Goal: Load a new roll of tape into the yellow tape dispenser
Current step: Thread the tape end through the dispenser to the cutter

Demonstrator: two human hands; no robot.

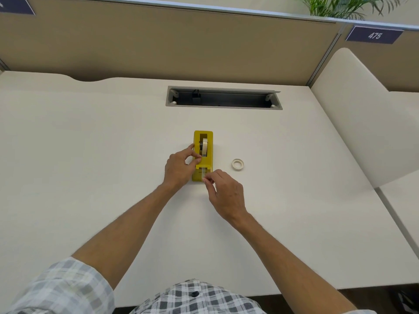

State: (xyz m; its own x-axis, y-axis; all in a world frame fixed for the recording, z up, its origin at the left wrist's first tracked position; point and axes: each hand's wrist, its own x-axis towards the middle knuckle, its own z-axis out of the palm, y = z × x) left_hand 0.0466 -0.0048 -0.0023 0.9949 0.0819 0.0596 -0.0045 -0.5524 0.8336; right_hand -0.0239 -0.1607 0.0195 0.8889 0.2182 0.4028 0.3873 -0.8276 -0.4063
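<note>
A person is working at a pale desk (90,143), seen from above, both bare forearms reaching forward. A yellow tape dispenser (203,155) is sitting near the middle of the desk, with a roll of tape (204,148) standing upright in its well. The left hand (179,165) is bracing the dispenser's left side, thumb and fingers closing on its edge. The right hand (224,191) is pinching the loose tape end (204,173) between thumb and forefinger, right at the near, cutter end; that grip is clamped on the strip. A second, thinner ring of tape (237,164) is lying flat on the desk to the right, well apart from both hands.

Likely risks: the strip could be sticking to the fingers and pulling askew, missing the cutter, or folding onto itself. A hard tug might lift the roll out of its well if the left hand is not holding firmly.
</note>
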